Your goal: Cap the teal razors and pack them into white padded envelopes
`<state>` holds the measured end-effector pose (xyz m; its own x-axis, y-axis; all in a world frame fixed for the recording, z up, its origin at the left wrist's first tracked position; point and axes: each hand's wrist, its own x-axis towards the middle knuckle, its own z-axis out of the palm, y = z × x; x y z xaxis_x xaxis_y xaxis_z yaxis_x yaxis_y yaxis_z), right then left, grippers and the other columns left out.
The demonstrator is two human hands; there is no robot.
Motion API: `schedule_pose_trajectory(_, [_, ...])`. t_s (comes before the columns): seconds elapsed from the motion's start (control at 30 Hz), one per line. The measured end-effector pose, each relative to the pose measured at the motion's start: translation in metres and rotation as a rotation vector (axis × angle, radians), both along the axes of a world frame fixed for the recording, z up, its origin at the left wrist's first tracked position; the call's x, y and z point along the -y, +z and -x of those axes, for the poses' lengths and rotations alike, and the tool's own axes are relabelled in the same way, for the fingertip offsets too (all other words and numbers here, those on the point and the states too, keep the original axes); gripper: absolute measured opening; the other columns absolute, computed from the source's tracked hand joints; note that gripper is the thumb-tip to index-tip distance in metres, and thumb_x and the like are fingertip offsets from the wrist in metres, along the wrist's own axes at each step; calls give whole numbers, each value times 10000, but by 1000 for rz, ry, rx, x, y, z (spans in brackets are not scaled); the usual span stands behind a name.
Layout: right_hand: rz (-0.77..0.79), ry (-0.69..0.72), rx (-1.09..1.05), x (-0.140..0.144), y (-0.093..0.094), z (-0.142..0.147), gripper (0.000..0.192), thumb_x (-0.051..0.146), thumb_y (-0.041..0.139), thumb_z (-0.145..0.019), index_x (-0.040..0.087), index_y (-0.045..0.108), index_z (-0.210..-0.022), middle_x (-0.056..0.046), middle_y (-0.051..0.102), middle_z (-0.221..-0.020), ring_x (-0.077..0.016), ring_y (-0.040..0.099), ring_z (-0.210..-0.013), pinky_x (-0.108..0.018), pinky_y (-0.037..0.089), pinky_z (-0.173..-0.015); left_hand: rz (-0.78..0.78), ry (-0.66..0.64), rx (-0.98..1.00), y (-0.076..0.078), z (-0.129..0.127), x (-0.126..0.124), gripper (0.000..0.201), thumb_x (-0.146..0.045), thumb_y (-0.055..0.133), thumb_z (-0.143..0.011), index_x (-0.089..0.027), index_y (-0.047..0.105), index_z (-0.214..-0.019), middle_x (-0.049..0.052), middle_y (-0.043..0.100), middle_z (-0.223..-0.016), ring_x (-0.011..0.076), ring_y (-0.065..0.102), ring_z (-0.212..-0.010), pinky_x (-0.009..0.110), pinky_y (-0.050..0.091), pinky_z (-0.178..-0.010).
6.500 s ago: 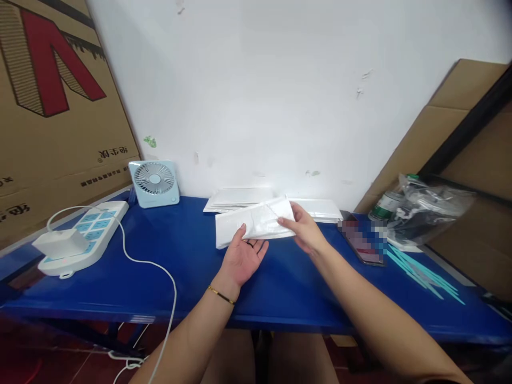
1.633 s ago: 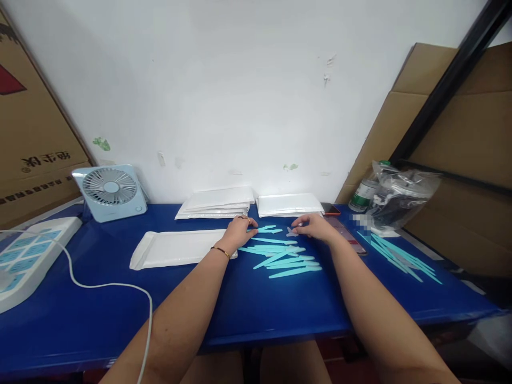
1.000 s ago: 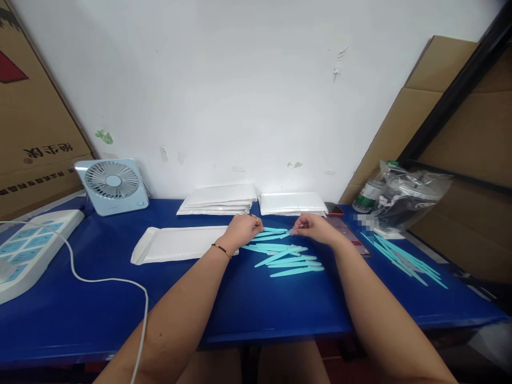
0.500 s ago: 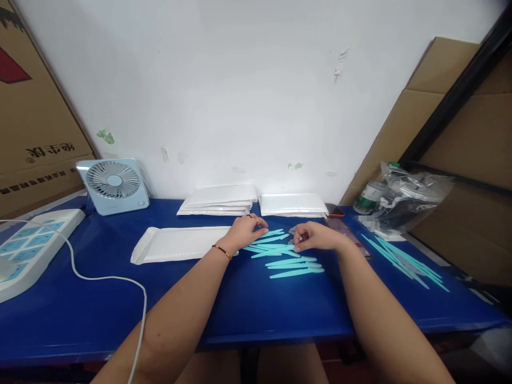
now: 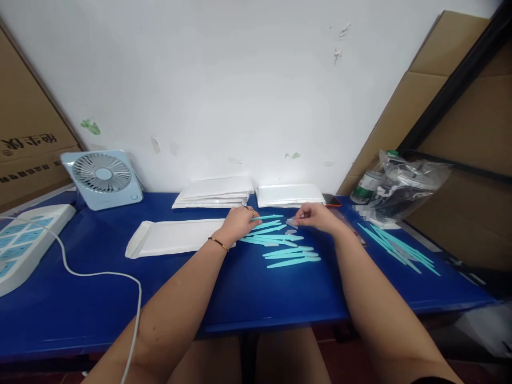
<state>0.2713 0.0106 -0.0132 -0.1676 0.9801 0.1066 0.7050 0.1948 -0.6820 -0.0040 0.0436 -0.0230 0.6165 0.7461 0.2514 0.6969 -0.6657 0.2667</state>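
My left hand [image 5: 239, 221] is closed in a pinch on one end of a slim turquoise stick [image 5: 272, 216], tapered like an eyebrow razor, which points right. Between the thumb and fingers of my right hand [image 5: 314, 217] is a small translucent plastic piece [image 5: 292, 222], like a cap. Another pale piece [image 5: 290, 232] lies just below it. Several more turquoise sticks [image 5: 276, 239] lie loosely between and below my hands, with a small group [image 5: 294, 261] nearer the front edge. Under my left wrist, a white padded envelope [image 5: 172, 238] lies flat, its right end partly hidden.
Two stacks of white envelopes [image 5: 216, 191] stand against the wall. At left are a blue fan [image 5: 104, 178], a power strip [image 5: 36, 248] and a white cable [image 5: 102, 274]. More turquoise sticks [image 5: 400, 250], a bottle [image 5: 366, 186] and a clear bag [image 5: 412, 189] are at right.
A turquoise stick now sticks out to the right from my left fingers, above the pile. My right hand has lifted away from the pile and pinches the translucent piece. The view has shifted slightly.
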Motion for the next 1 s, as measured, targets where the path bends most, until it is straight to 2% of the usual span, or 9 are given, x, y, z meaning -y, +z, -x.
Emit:
schedule_pose_trajectory(0.07, [53, 25, 13, 2, 3, -1, 366, 477, 744, -586, 168, 648, -755, -30, 634, -685, -145, 534, -607, -262, 396, -546, 20, -30, 1, -2, 1, 0, 273, -427, 517, -839, -265, 674, -993, 16, 652, -1063, 210, 571, -980, 313, 377, -838])
schedule_pose_trajectory(0.13, [107, 111, 27, 6, 7, 0, 373, 464, 745, -590, 165, 657, -795, -30, 644, -733, -144, 545, -636, -262, 400, -570, 50, -57, -9, -4, 1, 0, 349, -465, 556, -803, -279, 638, -1086, 23, 625, -1127, 219, 561, -1012, 321, 377, -867])
schedule_pose_trajectory(0.23, [198, 245, 137, 11, 14, 2, 361, 439, 769, -558, 165, 679, -775, -16, 628, -731, -138, 539, -649, -255, 386, -586, 89, -80, -20, -6, 0, 1, 402, -498, 567, -785, -268, 622, -1110, 34, 611, -1152, 228, 558, -1031, 329, 386, -879])
schedule_pose_trajectory(0.33, [248, 273, 232, 13, 17, 5, 321, 423, 770, -555, 163, 681, -721, -6, 612, -677, -131, 521, -618, -252, 370, -575, 89, -84, 26, -5, -1, 3, 381, -490, 520, -824, -254, 623, -1104, 39, 612, -1154, 221, 565, -1028, 322, 405, -869])
schedule_pose_trajectory(0.5, [267, 253, 92, 12, 14, 6, 311, 427, 728, -612, 161, 655, -755, -8, 624, -688, -126, 528, -618, -249, 388, -585, 73, -124, 115, 4, -6, 11, 384, -497, 412, -887, -239, 659, -1029, 27, 666, -1043, 189, 600, -941, 283, 439, -789])
schedule_pose_trajectory(0.67, [184, 204, -97, 6, 8, 7, 296, 426, 708, -642, 165, 633, -760, -12, 635, -695, -125, 542, -619, -252, 413, -591, 74, -182, 44, 4, -11, 11, 329, -451, 466, -871, -217, 680, -958, 17, 699, -977, 182, 620, -920, 263, 430, -785])
schedule_pose_trajectory(0.77, [159, 164, -94, 3, 5, 4, 292, 421, 719, -632, 165, 639, -750, -18, 638, -669, -128, 541, -598, -253, 412, -565, 55, -113, -6, 2, -12, 5, 303, -419, 472, -869, -214, 693, -907, 17, 704, -989, 187, 625, -906, 264, 421, -770])
schedule_pose_trajectory(0.9, [112, 16, -47, 1, 3, -6, 319, 439, 736, -605, 160, 636, -723, -28, 640, -641, -130, 536, -571, -250, 396, -527, 45, -3, -7, 2, -6, -1, 296, -416, 475, -863, -221, 688, -929, 12, 703, -946, 189, 622, -853, 268, 418, -740])
schedule_pose_trajectory(1.0, [78, -30, 35, 3, 5, -9, 341, 449, 739, -597, 161, 664, -764, -29, 642, -632, -135, 534, -566, -252, 388, -515, 74, -5, -3, 0, -2, -3, 307, -424, 470, -862, -225, 673, -976, 17, 683, -941, 195, 606, -865, 277, 419, -743])
